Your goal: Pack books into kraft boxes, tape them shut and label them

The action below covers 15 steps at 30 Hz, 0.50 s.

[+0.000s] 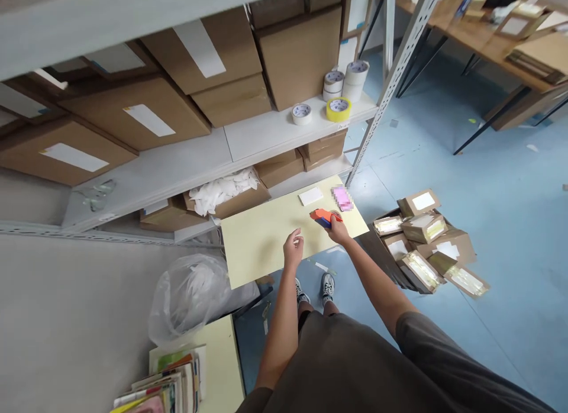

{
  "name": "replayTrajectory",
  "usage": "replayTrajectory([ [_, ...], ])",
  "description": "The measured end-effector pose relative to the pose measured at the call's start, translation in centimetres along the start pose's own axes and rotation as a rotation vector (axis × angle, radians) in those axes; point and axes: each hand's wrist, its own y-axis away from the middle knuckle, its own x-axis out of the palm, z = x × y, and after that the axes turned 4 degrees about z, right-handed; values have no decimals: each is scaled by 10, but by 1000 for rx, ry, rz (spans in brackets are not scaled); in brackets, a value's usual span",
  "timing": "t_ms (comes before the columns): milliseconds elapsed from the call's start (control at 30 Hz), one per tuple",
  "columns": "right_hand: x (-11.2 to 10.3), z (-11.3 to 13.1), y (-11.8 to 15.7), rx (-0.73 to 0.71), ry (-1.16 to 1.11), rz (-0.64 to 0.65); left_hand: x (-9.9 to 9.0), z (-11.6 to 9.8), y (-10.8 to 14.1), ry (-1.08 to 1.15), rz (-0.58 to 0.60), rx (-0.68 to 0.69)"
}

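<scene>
In my right hand (338,229) is an orange and blue label gun (323,217), held over the right part of the pale yellow tabletop (248,241). My left hand (293,249) hovers near the table's front edge with its fingers loosely curled and apart, nothing visible in them. A small white stack or box (310,196) lies toward the back of the table. To its right is a pink item (342,198), blurred by pixelation, close behind the label gun.
Metal shelving (186,158) with cardboard boxes (302,55) and tape rolls (338,109) stands behind the table. Opened cartons (426,235) crowd the floor at right. A clear plastic bag (190,294) and piled books (173,383) are at left. A wooden desk (470,37) stands far right.
</scene>
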Motion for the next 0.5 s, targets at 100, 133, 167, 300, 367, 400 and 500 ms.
replayTrajectory([
  [100,-28,31,23,-151,23,-36,-15,-35,-4,28,-14,72],
  [133,-36,43,31,-189,14,-45,-21,-50,-4,37,-17,103],
  [167,-44,55,39,-221,0,-43,-27,-64,-5,45,-12,140],
  [300,-70,105,65,-358,-50,40,-55,-122,-1,49,110,333],
  [367,-80,127,72,-450,-63,74,-73,-144,4,47,203,406],
  [400,-83,137,74,-492,-67,82,-82,-153,7,46,244,433],
  [500,-87,167,76,-576,-64,73,-112,-172,17,22,332,496],
])
